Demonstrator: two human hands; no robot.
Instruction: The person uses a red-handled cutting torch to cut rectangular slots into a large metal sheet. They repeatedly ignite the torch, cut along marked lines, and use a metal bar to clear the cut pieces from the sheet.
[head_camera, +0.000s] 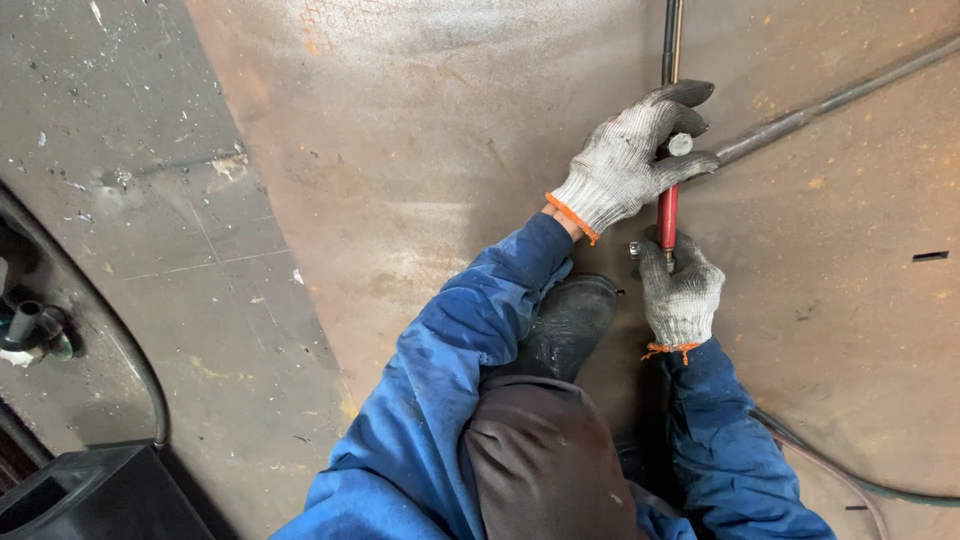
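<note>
I have both gloved hands on the red-handled torch (667, 215): left hand (625, 165) fingers clamped at its upper valve, right hand (682, 295) fingers wrapped below. Its tip extends beyond my fingers over the rusty steel plate (400, 180); no cut shows yet.

Steel plate (420, 150) laid flat on floor (120, 200), filling centre and right of view. Torch (668, 205) positioned upright over plate, upper right. Left hand (628, 165) wrapped round torch, above right hand (682, 295), which is closed on lower end. Knee (545, 460) and boot (568, 325) set between arms, on plate. Rod (830, 100) lying diagonally on plate, right of torch. Hose (870, 485) trailed across plate, lower right. Cable (130, 350) curved over floor, far left; box (90, 495) at lower left corner.
</note>
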